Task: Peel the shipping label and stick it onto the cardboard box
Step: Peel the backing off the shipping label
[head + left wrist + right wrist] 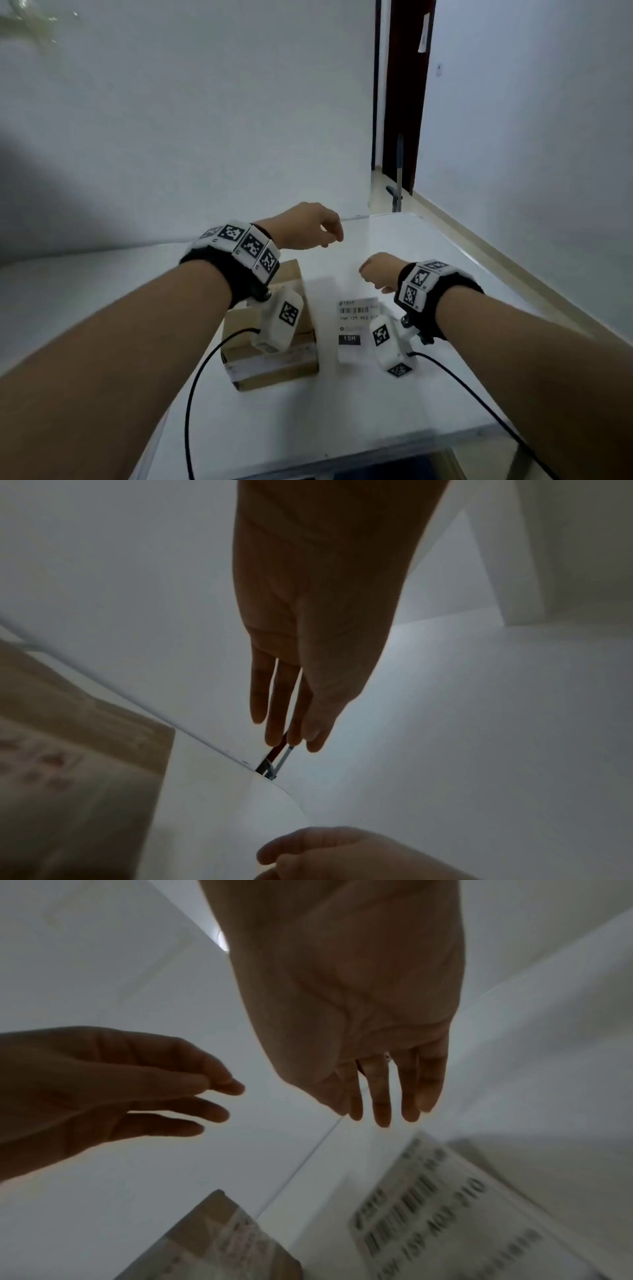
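Shipping label (356, 325) flat on the white table (445, 274), print side up, just right of the cardboard box (270, 342), not touching it; still unpeeled by the look of it, nothing stuck on the box top yet. Left hand (305, 226) raised above the table beyond the box, right hand (380, 270) raised just past the label's far edge; both empty, touching nothing. Likely handling: label thin, light, floppy, clings to itself once the backing is off; best taken at a corner, nail under the edge to split sticker from liner, other hand pinning the liner down. Box light, stiff, closed with clear tape; probably slides on the smooth tabletop, so worth steadying while pressing the label on. Views: head shows the layout but only the backs of the hands, finger state unreadable there, and part of the label sits behind the right wrist camera. Left wrist view shows the fingers (274, 704) straight, close together, holding nothing, with a box side at frame left. Right wrist view shows the fingers (380, 1096) straight, slightly spread, empty, plus the barcode print (blurred) and a taped box corner; also the left hand from the side, fingers loosely extended, thumb near the index tip, nothing between them.
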